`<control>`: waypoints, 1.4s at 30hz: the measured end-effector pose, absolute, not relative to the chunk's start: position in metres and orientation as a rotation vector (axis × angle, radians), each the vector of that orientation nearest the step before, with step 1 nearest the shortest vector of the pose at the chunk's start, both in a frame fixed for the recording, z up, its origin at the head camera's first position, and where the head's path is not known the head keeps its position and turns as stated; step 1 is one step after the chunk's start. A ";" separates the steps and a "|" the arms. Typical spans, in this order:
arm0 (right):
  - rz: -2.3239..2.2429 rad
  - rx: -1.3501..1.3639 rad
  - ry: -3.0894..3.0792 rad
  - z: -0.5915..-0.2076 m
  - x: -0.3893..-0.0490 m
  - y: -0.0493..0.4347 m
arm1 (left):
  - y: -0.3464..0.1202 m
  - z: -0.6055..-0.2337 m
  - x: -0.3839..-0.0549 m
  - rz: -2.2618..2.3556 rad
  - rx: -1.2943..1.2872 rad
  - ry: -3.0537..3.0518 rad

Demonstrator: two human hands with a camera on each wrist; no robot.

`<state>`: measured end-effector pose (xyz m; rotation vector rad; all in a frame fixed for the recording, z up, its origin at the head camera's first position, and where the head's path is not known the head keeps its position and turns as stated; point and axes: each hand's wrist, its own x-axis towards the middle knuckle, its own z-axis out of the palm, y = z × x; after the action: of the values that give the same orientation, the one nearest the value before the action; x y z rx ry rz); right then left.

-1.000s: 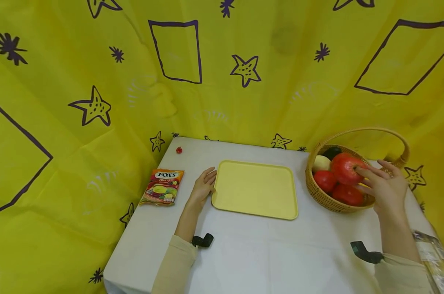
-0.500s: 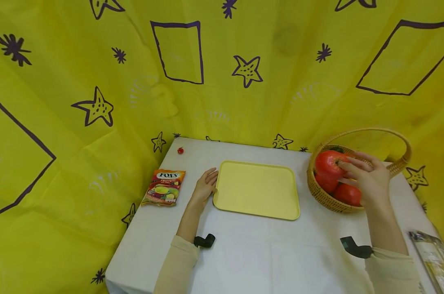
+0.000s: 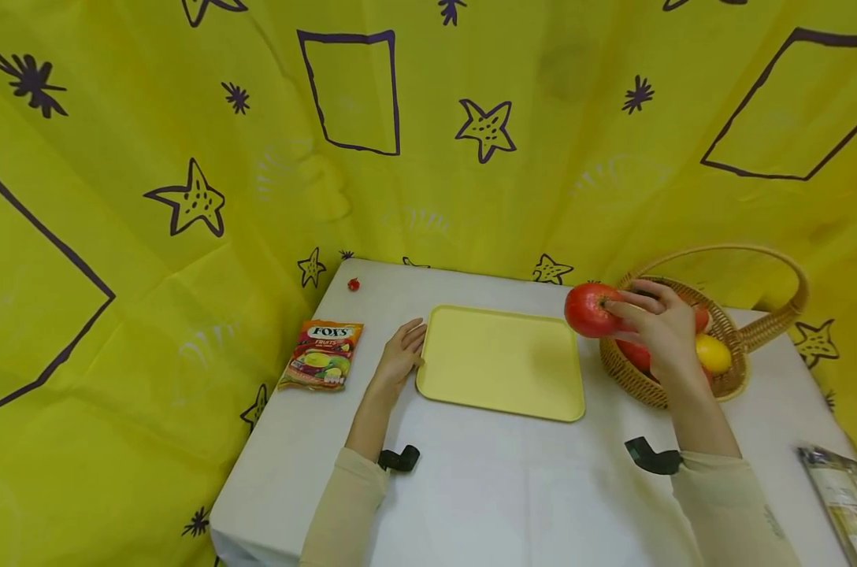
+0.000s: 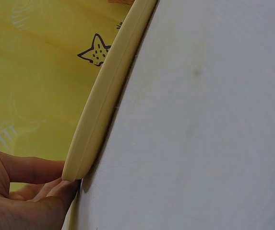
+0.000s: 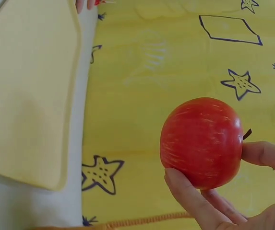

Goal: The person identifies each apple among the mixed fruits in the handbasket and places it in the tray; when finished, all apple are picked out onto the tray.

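A red apple [image 3: 590, 310] with a dark stem is held up by my right hand [image 3: 664, 324], between the basket and the tray's right end. In the right wrist view the thumb presses the stem side of the apple [image 5: 201, 143] and the fingers support it from below. A pale yellow rectangular tray [image 3: 499, 364] lies flat on the white table. At its left edge is my left hand [image 3: 402, 353]; the left wrist view has thumb and fingers [image 4: 34, 170] pinching the tray's rim [image 4: 96, 110].
Right of the tray stands a wicker basket [image 3: 627, 384] with a tall handle, holding red fruit and a yellow lemon [image 3: 712, 353]. A Fox's candy bag [image 3: 322, 356] lies at left, a small red object [image 3: 354, 284] behind it. A clear-and-gold packet [image 3: 841, 498] lies front right.
My right hand has carried the apple leftward from over the basket toward the tray, exposing the lemon. The left hand stays at the tray's edge.
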<state>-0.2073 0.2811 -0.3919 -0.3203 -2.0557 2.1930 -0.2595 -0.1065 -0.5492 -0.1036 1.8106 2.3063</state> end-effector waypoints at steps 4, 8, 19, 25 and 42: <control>2.212 -0.338 -2.084 -0.398 -0.217 0.270 | -0.106 -0.549 -0.260 2.312 -0.116 1.804; 2.217 -0.342 -2.116 -0.404 -0.227 0.259 | -0.106 -0.549 -0.261 2.323 -0.121 1.798; 2.232 -0.290 -2.171 -0.413 -0.248 0.226 | -0.106 -0.548 -0.260 2.322 -0.126 1.794; 2.193 -0.273 -2.260 -0.418 -0.259 0.211 | -0.106 -0.548 -0.260 2.318 -0.129 1.790; 2.080 -0.249 -2.434 -0.436 -0.285 0.168 | -0.107 -0.548 -0.259 2.336 -0.107 1.781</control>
<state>-0.2851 0.1677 -0.4359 -0.2490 -2.4345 2.0798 -0.2595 -0.1070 -0.5483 -0.1069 1.7808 2.3360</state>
